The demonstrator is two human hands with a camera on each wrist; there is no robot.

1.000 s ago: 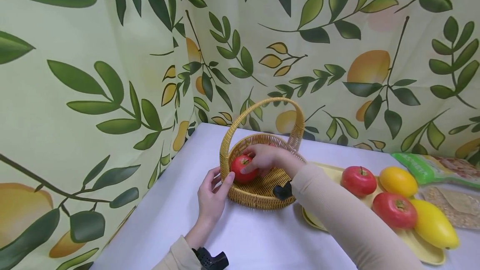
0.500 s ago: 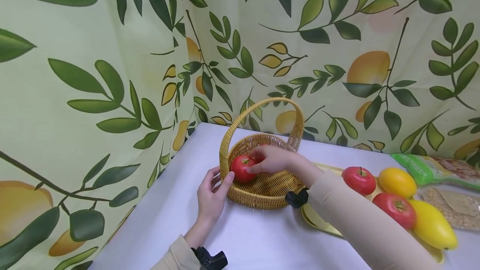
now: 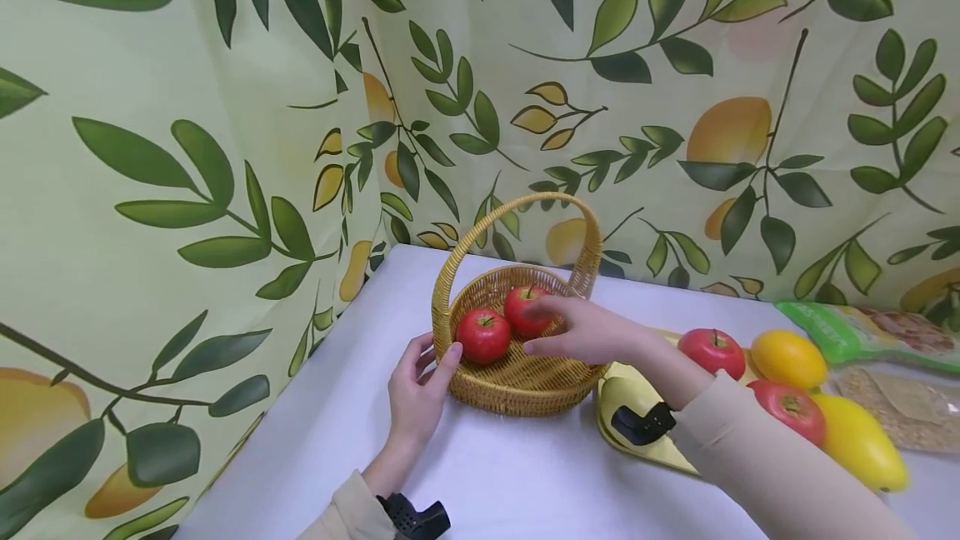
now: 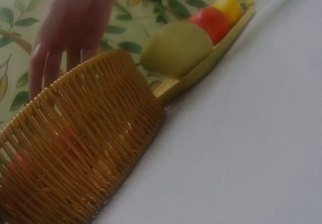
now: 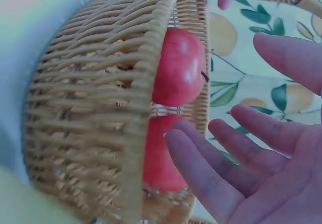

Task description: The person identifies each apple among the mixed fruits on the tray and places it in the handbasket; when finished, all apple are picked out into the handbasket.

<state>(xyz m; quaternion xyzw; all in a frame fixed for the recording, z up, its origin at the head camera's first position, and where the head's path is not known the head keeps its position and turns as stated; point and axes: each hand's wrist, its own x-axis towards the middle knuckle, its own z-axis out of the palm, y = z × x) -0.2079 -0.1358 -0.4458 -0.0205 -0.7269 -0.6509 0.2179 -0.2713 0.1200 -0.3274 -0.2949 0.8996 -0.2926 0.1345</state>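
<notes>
A round wicker basket [image 3: 517, 400] with a tall arched handle stands on the white table. Two red apples lie inside: one at the left [image 3: 483, 337], the other farther back [image 3: 522, 307]. My left hand [image 3: 416, 407] holds the basket's left side, thumb on the rim by the handle's foot and fingers outside. Over the basket's right part hovers my right hand [image 3: 600, 332], fingers spread and holding nothing. In the right wrist view its fingers [image 5: 198, 171] are apart from each other, near the apples. The left wrist view shows the basket's woven wall [image 4: 95, 133].
A yellow tray [image 3: 660, 452] to the right bears a pale green fruit [image 3: 630, 398], red apples [image 3: 712, 352], an orange [image 3: 789, 359] and a yellow mango [image 3: 862, 444]. Food bags [image 3: 847, 336] lie beyond. A leaf-patterned cloth [image 3: 480, 107] hangs behind.
My right hand has let go of the left apple and drawn back rightward and up, uncovering the second apple. My left hand stays on the basket.
</notes>
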